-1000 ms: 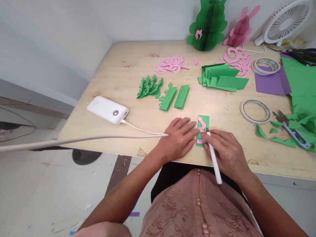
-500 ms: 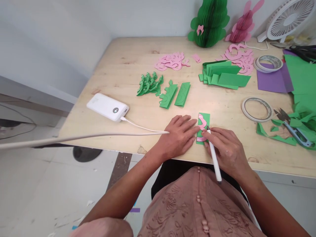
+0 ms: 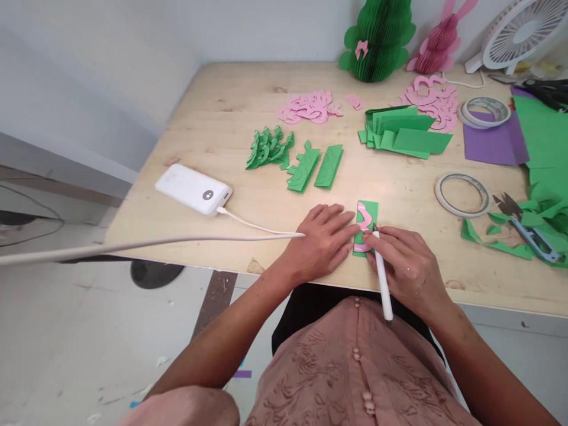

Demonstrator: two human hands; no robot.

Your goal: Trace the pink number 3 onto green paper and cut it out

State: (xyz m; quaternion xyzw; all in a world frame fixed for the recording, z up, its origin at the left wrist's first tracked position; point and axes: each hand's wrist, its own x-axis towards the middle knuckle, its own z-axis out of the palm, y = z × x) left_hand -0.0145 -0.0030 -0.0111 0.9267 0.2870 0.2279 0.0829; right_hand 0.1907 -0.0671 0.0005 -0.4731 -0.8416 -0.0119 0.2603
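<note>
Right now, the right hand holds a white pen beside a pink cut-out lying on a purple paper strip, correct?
Not quite: the head view shows that the paper strip is green, not purple. The right hand does hold a white pen beside the pink cut-out on it.

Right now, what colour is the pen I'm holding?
The pen is mostly white; the head view shows it best.

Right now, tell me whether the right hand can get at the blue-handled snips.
Probably yes, though the right hand holds the white pen. The blue-handled snips lie to its right, and the low green scraps around them shouldn't block it.
</note>
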